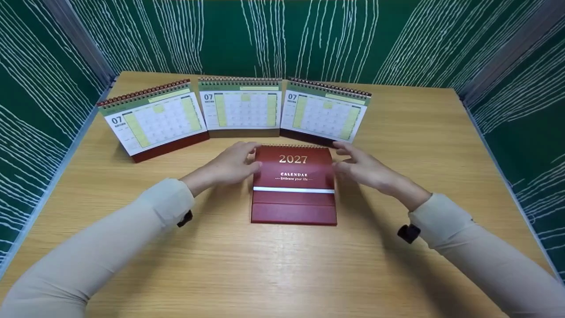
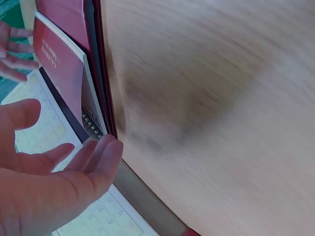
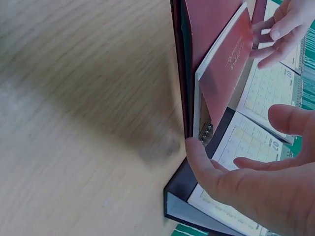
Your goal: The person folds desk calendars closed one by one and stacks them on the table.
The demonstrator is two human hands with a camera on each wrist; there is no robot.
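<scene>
A red desk calendar (image 1: 292,172) lies folded on the table, with "2027" in gold on its cover and its spiral binding at the far end. At its left edge is my left hand (image 1: 236,163), fingers spread and relaxed, the tips right by the far corner. On the opposite edge my right hand (image 1: 364,165) mirrors it, thumb apart from the loosely bent fingers. Both wrist views show the red cover (image 2: 61,64) raised a little from the pages under it, and the fingertips of the right hand (image 3: 246,172) close to the spiral corner.
Behind stand three tent-shaped desk calendars in an arc, each showing month 07: a left one (image 1: 156,121), a middle one (image 1: 242,108) and a right one (image 1: 326,110). The wooden table (image 1: 273,274) is bounded by green panels (image 1: 335,39) with white streaks.
</scene>
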